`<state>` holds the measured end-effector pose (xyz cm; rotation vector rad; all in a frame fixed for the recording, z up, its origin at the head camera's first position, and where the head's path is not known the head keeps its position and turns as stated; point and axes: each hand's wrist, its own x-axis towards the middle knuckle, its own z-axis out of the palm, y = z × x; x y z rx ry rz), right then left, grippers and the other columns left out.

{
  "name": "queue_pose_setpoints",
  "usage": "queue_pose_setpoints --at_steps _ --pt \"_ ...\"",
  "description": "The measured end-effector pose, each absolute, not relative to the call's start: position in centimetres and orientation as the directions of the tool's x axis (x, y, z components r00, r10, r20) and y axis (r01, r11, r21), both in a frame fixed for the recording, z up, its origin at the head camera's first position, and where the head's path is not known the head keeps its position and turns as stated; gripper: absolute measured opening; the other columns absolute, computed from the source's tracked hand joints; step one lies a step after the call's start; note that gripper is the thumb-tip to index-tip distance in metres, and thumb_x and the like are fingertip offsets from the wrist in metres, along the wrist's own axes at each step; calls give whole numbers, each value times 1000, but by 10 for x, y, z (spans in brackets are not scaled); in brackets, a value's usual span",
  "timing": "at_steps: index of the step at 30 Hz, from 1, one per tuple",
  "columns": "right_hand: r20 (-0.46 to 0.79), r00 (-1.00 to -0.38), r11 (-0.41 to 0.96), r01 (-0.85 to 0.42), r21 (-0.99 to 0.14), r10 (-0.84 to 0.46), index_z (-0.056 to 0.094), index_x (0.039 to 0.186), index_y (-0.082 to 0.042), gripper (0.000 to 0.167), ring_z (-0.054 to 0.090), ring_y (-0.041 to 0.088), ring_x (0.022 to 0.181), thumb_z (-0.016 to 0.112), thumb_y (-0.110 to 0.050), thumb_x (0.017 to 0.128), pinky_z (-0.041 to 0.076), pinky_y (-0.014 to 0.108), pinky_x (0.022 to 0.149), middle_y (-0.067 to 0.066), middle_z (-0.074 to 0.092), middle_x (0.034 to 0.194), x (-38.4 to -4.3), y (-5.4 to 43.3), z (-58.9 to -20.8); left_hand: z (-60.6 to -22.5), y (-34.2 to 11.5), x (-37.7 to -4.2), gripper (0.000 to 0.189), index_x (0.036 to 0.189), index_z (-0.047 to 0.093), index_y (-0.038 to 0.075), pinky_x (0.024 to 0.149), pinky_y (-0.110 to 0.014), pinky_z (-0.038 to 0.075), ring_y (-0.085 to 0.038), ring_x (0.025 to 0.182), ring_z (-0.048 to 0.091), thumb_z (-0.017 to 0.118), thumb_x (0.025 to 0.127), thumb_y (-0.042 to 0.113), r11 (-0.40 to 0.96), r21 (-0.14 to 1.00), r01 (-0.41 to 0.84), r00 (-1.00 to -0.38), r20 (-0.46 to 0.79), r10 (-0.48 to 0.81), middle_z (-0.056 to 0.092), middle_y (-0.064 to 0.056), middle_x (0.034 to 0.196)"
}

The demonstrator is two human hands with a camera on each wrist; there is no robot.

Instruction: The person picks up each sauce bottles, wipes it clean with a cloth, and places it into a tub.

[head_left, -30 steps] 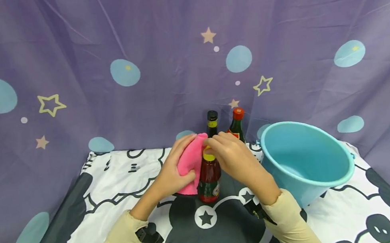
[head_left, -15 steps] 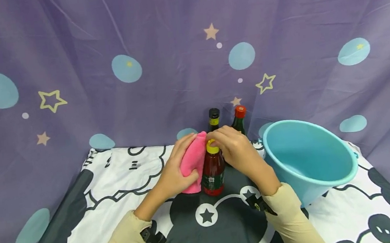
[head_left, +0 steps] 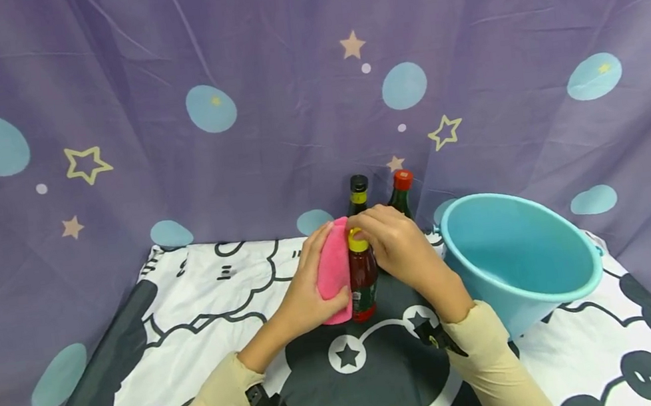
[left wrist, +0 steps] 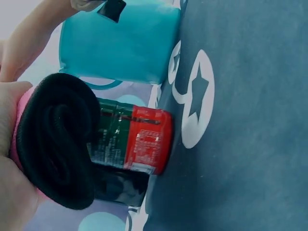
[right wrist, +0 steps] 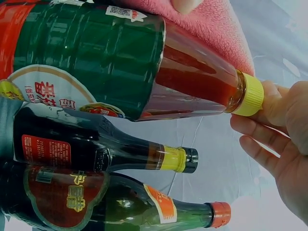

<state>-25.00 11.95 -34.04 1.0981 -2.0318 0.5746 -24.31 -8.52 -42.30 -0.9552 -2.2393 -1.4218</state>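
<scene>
In the head view my left hand (head_left: 306, 299) grips a folded pink cloth (head_left: 333, 269) against the left side of a ketchup bottle (head_left: 362, 276). The cloth's dark underside (left wrist: 57, 139) shows rolled up in the left wrist view. My right hand (head_left: 402, 244) pinches the bottle's yellow cap (right wrist: 252, 95) between thumb and fingers. Upright on the sheet stands the bottle, with red sauce above a green and red label (right wrist: 91, 53). Part of its left side is hidden behind the cloth.
Behind the ketchup stand a dark bottle with a black cap (head_left: 358, 184) and a green bottle with a red cap (head_left: 403, 181). To the right is a light blue bucket (head_left: 518, 255). A patterned sheet (head_left: 215, 289) covers the table before a purple curtain (head_left: 286, 67).
The ketchup bottle has turned under my right hand, bringing a different part of its label forward. Bottle, cloth and both hands have shifted slightly right, and the head view has moved a little.
</scene>
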Motion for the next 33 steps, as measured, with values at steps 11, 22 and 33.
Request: queue_pose_setpoints --at_steps 11,22,33 --pt "767 -385 557 -830 -44 -513 73 103 -4 23 66 22 87 74 10 85 57 38 85 7 75 94 -249 123 -340 -413 -94 -241 96 161 29 26 96 -43 56 -24 135 51 77 78 18 373 593 713 -701 580 415 30 0 164" --pt "759 -403 577 -816 -45 -511 73 103 -5 24 66 22 88 74 11 85 57 39 88 7 75 94 -247 123 -338 -413 -93 -243 62 161 28 39 117 -64 28 -30 154 18 53 105 27 167 876 452 -841 357 406 13 -2 168" --pt "758 -406 583 -811 -42 -510 72 103 -4 24 66 23 86 74 10 84 56 41 89 7 74 93 -245 121 -337 -416 -90 -242 67 155 35 49 105 -50 46 -20 141 37 66 99 30 171 879 445 -865 372 337 31 4 157"
